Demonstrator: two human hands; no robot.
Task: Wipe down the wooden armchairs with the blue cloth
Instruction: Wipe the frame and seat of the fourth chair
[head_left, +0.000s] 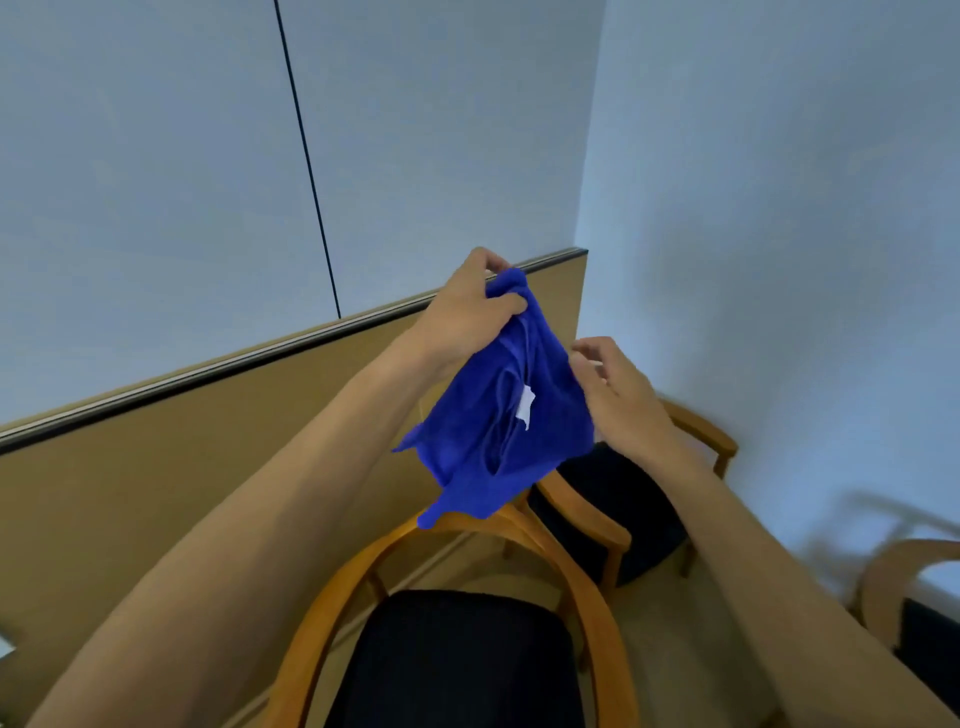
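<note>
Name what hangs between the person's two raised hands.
In the head view, the blue cloth hangs between them: the left hand pinches its top, the right hand is at its edge.

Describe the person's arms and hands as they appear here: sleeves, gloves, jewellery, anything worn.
Both forearms are bare along all that shows, with no sleeve in the frame. The left hand and the right hand wear no gloves. No watch, bracelet or ring is visible on either wrist or on the fingers that show.
</note>
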